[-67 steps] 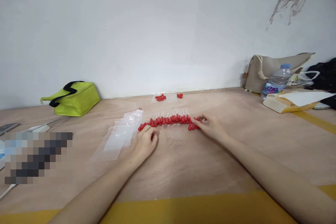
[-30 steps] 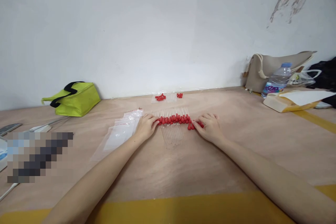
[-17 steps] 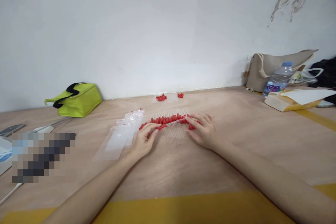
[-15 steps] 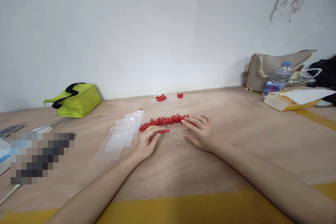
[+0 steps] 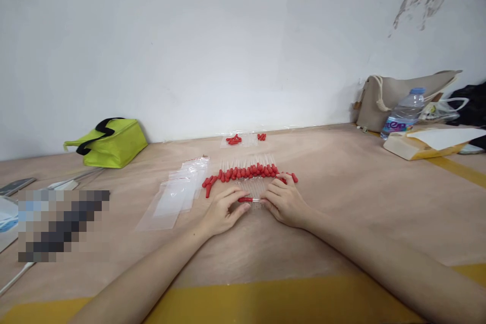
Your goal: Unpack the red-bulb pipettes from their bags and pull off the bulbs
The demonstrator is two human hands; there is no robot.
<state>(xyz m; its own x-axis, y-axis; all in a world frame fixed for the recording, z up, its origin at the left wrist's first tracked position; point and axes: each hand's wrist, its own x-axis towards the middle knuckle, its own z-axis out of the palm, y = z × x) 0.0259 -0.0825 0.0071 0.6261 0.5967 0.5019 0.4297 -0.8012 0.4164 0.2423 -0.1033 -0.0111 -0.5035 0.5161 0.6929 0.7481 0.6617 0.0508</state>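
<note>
A red rubber dropper bulb (image 5: pixel 245 200) is pinched between the thumb and fingers of my left hand (image 5: pixel 225 210). My right hand (image 5: pixel 285 201) is closed on a clear glass dropper tube (image 5: pixel 256 200), whose end meets the bulb's opening; how deep it sits I cannot tell. Loose clear tubes (image 5: pixel 253 185) lie flat between and behind my hands. Just beyond is a row of red-bulbed droppers (image 5: pixel 248 171), their clear tubes pointing to the wall. A few loose red bulbs (image 5: pixel 208 190) lie at the row's left end, and another (image 5: pixel 295 177) shows beside my right fingers.
Clear plastic bags (image 5: pixel 172 202) overlap to the left. Near the wall, more red bulbs (image 5: pixel 234 139) rest on clear plastic. A lime-green bag (image 5: pixel 117 147) stands back left; a water bottle (image 5: pixel 402 111), a beige bag (image 5: pixel 374 106) and an open packet (image 5: pixel 413 147) are at right.
My left hand has moved slightly right and nearer me with its bulb. The right hand has gone from spread fingers to gripping a tube, now brought up to the bulb.
</note>
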